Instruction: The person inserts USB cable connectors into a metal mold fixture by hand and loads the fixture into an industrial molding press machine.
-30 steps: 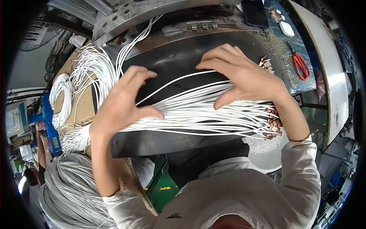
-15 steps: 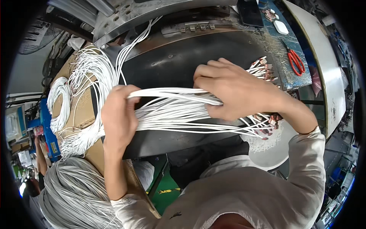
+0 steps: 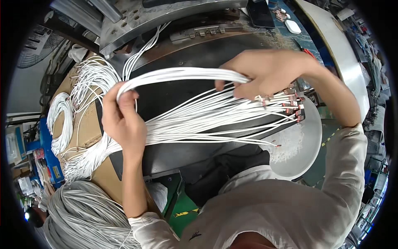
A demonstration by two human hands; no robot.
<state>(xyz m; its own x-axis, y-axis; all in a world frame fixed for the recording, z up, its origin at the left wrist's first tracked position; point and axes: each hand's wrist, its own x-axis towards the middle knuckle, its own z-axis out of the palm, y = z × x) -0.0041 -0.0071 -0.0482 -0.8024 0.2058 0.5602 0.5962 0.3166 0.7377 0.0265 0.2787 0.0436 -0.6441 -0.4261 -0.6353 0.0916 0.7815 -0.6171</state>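
Between my two hands arches a small bundle of white cables (image 3: pixel 182 74), lifted above the black work surface (image 3: pixel 166 93). My left hand (image 3: pixel 125 114) is closed round its left end, thumb on top. My right hand (image 3: pixel 259 74) grips the other end, its fingers wrapped over the cables. Beneath the arch lies a wider spread of white cables (image 3: pixel 195 118), fanned toward the right. Reddish-brown and white end pieces (image 3: pixel 296 108) tip these cables, close below my right hand. The far ends of the held bundle are partly hidden by my right hand.
Heaps of white cable (image 3: pixel 93 79) and a looped bundle (image 3: pixel 61 120) rest on cardboard at left. A big grey cable coil (image 3: pixel 87 211) sits lower left. A round grey tray (image 3: pixel 309 145) stands at right; red-handled scissors (image 3: pixel 309 53) lie behind my right arm. A metal machine (image 3: pixel 166 16) borders the back.
Both hands have raised the small cable bundle off the spread and farther from me, bending it into an arch. My left hand has turned, and the right has moved right.
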